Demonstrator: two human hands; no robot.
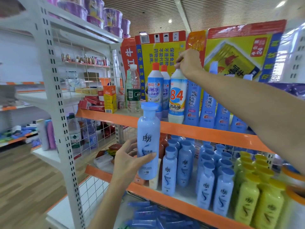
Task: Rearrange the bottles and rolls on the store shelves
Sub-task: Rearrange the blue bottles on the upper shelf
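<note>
My left hand (127, 160) held a blue shampoo bottle (148, 142) upright; my right hand (188, 61) pinched the far 84 bottle's (177, 96) cap.

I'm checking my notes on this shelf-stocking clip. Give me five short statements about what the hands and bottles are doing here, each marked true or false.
1. The left hand holds a light blue bottle upright in front of the shelves. True.
2. The right hand grips the top of the white bottle marked 84. True.
3. The white bottle marked 84 stands on the lower shelf among the yellow bottles. False: it stands on the upper orange-edged shelf, beside the red-capped bottles.
4. The yellow bottles stand left of the blue ones on the lower shelf. False: they stand to the right.
5. Both hands are empty. False: each holds a bottle.
</note>
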